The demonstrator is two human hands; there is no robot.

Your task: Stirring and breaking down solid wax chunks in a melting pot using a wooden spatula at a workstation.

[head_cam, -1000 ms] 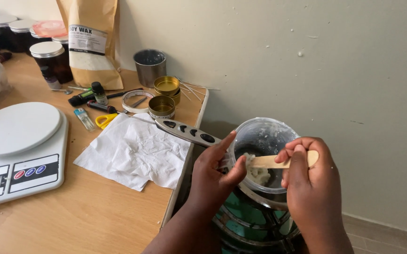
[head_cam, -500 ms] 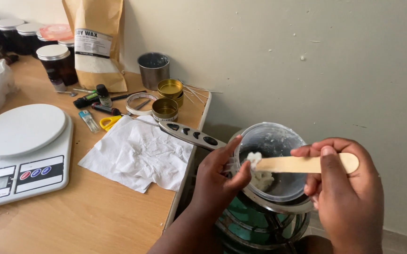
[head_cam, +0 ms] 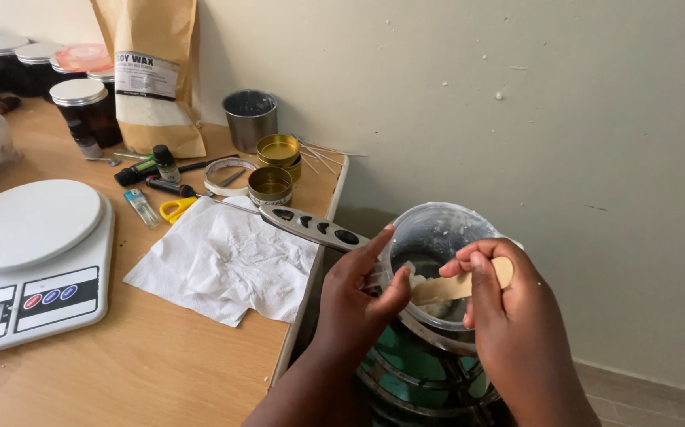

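My left hand (head_cam: 358,292) grips the near rim of a clear round container (head_cam: 437,229) that sits on a green metal stove ring (head_cam: 406,372) beside the table. My right hand (head_cam: 509,316) holds a flat wooden stick (head_cam: 453,286), whose tip dips into white, lumpy wax (head_cam: 421,281) inside the container. The stick slants down to the left. My right hand hides part of the container's rim.
A wooden table (head_cam: 160,348) holds a white kitchen scale (head_cam: 30,253), a crumpled white tissue (head_cam: 224,261), a grey digital thermometer (head_cam: 311,225), gold tins (head_cam: 275,166), a steel cup (head_cam: 250,115), a brown paper bag (head_cam: 157,71), dark jars (head_cam: 81,107), yellow scissors (head_cam: 172,207) and small bottles. A pale wall stands behind.
My right hand had lifted the stick out with wax on its tip; now it has lowered the stick back into the container and moved left. My left hand stays on the rim.
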